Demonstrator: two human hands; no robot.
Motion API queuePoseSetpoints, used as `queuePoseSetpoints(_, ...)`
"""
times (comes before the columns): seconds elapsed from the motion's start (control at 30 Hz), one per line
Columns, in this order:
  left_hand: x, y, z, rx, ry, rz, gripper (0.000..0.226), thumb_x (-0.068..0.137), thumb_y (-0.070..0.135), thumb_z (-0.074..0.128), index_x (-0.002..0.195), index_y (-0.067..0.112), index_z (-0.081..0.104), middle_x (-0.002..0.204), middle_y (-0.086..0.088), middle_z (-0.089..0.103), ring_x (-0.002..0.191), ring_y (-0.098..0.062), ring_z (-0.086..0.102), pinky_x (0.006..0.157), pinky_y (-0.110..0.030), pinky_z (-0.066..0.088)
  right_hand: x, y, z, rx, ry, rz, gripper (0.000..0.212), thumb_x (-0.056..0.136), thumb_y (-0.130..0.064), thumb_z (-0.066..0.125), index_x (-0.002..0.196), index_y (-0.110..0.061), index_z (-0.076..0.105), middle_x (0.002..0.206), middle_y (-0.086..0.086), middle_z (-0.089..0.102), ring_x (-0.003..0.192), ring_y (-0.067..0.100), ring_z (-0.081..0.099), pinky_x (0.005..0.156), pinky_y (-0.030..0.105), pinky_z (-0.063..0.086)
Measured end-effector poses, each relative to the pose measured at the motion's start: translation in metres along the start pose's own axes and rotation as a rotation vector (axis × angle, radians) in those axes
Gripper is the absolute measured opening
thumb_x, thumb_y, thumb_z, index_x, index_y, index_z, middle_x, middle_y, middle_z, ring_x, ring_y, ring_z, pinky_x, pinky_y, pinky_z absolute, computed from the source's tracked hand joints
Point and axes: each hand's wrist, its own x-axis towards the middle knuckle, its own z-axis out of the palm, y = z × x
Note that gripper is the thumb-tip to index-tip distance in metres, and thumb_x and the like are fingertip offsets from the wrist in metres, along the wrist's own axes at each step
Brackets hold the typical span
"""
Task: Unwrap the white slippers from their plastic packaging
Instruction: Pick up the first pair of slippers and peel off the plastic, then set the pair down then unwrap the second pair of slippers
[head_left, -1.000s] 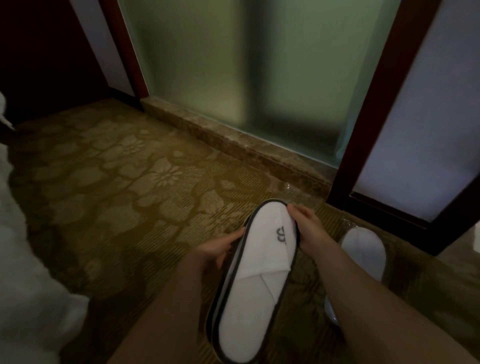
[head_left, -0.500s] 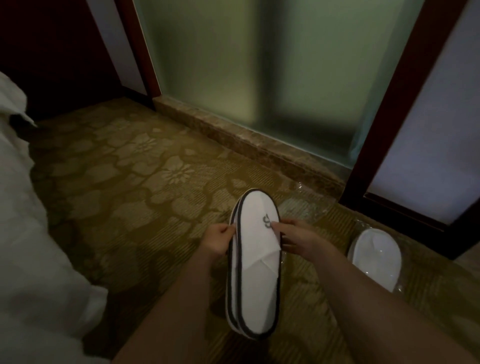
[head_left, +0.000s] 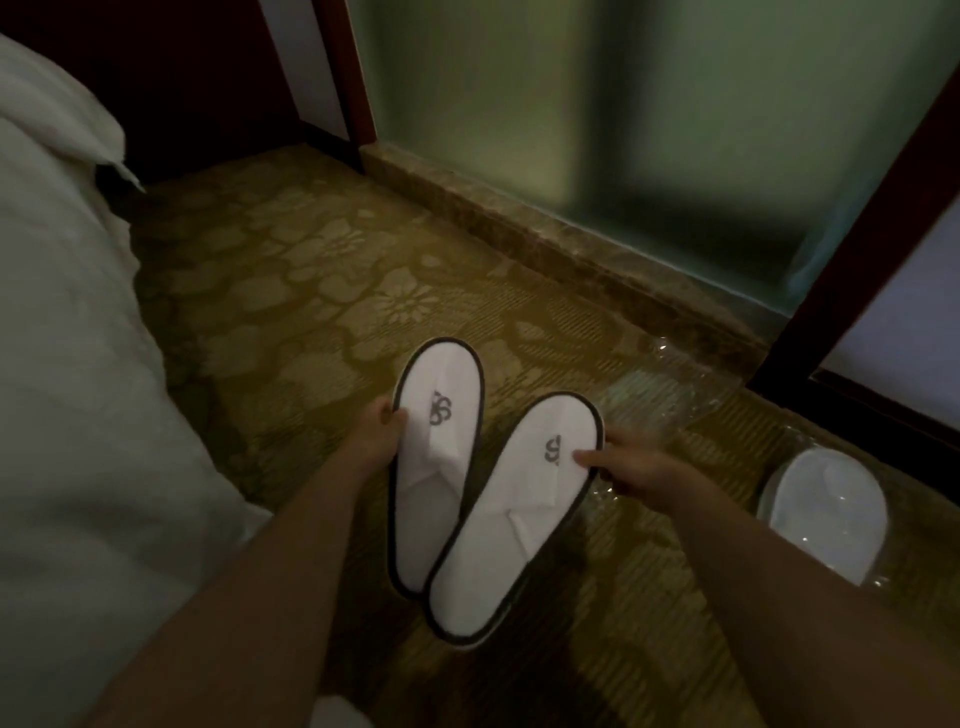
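Observation:
Two flat white slippers with dark piping and a grey logo are held above the carpet, toes pointing away, heels overlapping. My left hand (head_left: 378, 431) grips the left slipper (head_left: 436, 457) at its left edge. My right hand (head_left: 626, 465) pinches the right slipper (head_left: 519, 525) at its right edge, thumb on top. An empty clear plastic wrapper (head_left: 670, 400) lies crumpled on the carpet just beyond my right hand. Another white slipper pair still in clear plastic (head_left: 826, 512) lies on the floor at the right.
Patterned golden carpet (head_left: 291, 291) covers the floor. White bedding (head_left: 67, 364) fills the left side. A marble sill (head_left: 545, 244) runs below frosted glass, with a dark red door frame (head_left: 852, 249) at the right.
The two slippers, stacked together as one before, have been pulled apart sideways. Each hand now holds one. The view has shifted, showing more bedding at the left.

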Motion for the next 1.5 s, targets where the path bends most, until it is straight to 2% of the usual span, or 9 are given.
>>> queuePoseSetpoints(0.17, 0.005, -0.026, -0.025, 0.232, -0.055, -0.017, 0.041, 0.1, 0.017, 0.037, 0.137, 0.0, 0.045, 0.139, -0.02, 0.05, 0.122, -0.032, 0.05, 0.082, -0.026, 0.034, 0.006, 0.01, 0.024, -0.015, -0.193, 0.128, 0.028, 0.093, -0.015, 0.053, 0.118, -0.001, 0.056, 0.076, 0.01, 0.058, 0.06, 0.015, 0.052, 0.05, 0.024, 0.044)
queuePoseSetpoints(0.47, 0.03, -0.063, 0.002, 0.449, -0.247, -0.011, 0.038, 0.098, 0.012, 0.039, 0.132, 0.0, 0.051, 0.14, -0.02, 0.05, 0.126, -0.033, 0.048, 0.099, -0.034, 0.039, 0.012, 0.052, 0.045, 0.073, -0.444, 0.374, 0.035, 0.092, -0.006, 0.053, 0.127, -0.009, 0.05, 0.127, 0.018, 0.059, 0.1, 0.025, 0.061, 0.084, 0.033, 0.053)
queuePoseSetpoints(0.63, 0.04, -0.077, 0.014, 0.498, -0.292, -0.017, 0.04, 0.098, 0.011, 0.04, 0.134, 0.0, 0.049, 0.143, -0.021, 0.046, 0.129, -0.034, 0.045, 0.104, -0.035, 0.037, 0.018, 0.067, 0.047, 0.024, -0.527, 0.529, 0.03, 0.093, -0.005, 0.05, 0.123, -0.007, 0.053, 0.1, 0.014, 0.07, 0.088, 0.022, 0.07, 0.071, 0.03, 0.059)
queuePoseSetpoints(0.73, 0.045, -0.084, 0.018, 0.532, -0.303, -0.018, 0.039, 0.097, 0.009, 0.038, 0.134, -0.001, 0.05, 0.143, -0.022, 0.045, 0.13, -0.035, 0.044, 0.105, -0.036, 0.036, 0.021, 0.074, 0.052, 0.005, -0.527, 0.574, 0.034, 0.094, -0.002, 0.048, 0.127, -0.004, 0.05, 0.094, 0.013, 0.071, 0.082, 0.021, 0.071, 0.078, 0.032, 0.058)
queuePoseSetpoints(0.9, 0.049, -0.091, 0.022, 0.555, -0.285, -0.02, 0.038, 0.096, 0.003, 0.037, 0.132, -0.005, 0.049, 0.141, -0.023, 0.046, 0.129, -0.036, 0.046, 0.104, -0.038, 0.038, 0.019, 0.075, 0.054, -0.229, -0.568, 0.578, 0.04, 0.097, -0.009, 0.044, 0.135, 0.005, 0.043, 0.132, 0.021, 0.056, 0.099, 0.022, 0.064, 0.088, 0.032, 0.05)
queuePoseSetpoints(1.03, 0.048, -0.09, 0.023, 0.577, -0.293, -0.045, 0.045, 0.096, 0.009, 0.042, 0.139, -0.003, 0.039, 0.145, -0.024, 0.041, 0.133, -0.036, 0.041, 0.108, -0.039, 0.036, 0.015, 0.071, 0.054, -0.419, -0.545, 0.6, 0.04, 0.098, -0.018, 0.044, 0.134, -0.001, 0.047, 0.107, 0.007, 0.064, 0.105, 0.02, 0.058, 0.102, 0.037, 0.042)
queuePoseSetpoints(1.1, 0.044, -0.088, 0.025, 0.589, -0.301, -0.04, 0.048, 0.095, 0.014, 0.047, 0.14, -0.002, 0.038, 0.145, -0.024, 0.041, 0.133, -0.036, 0.041, 0.109, -0.04, 0.036, 0.014, 0.071, 0.051, -0.453, -0.525, 0.585, 0.036, 0.097, -0.02, 0.045, 0.131, -0.006, 0.049, 0.091, 0.002, 0.06, 0.087, 0.015, 0.058, 0.104, 0.039, 0.039)
queuePoseSetpoints(1.3, 0.027, -0.061, 0.041, 0.686, -0.411, 0.008, 0.052, 0.097, 0.028, 0.044, 0.14, -0.001, 0.04, 0.145, -0.021, 0.043, 0.132, -0.033, 0.043, 0.111, -0.04, 0.035, 0.019, 0.068, 0.034, -0.513, -0.338, 0.301, 0.019, 0.09, -0.011, 0.058, 0.102, 0.002, 0.064, 0.076, 0.006, 0.059, 0.063, 0.011, 0.056, 0.058, 0.02, 0.049)
queuePoseSetpoints(1.5, -0.005, 0.002, 0.102, 0.801, -0.528, 0.198, 0.045, 0.099, 0.025, 0.039, 0.134, -0.002, 0.047, 0.141, -0.019, 0.049, 0.129, -0.03, 0.047, 0.106, -0.034, 0.037, 0.011, 0.067, -0.005, -0.413, -0.087, 0.101, 0.018, 0.091, -0.014, 0.053, 0.093, -0.003, 0.067, 0.067, 0.003, 0.055, 0.056, 0.011, 0.051, 0.047, 0.02, 0.04)
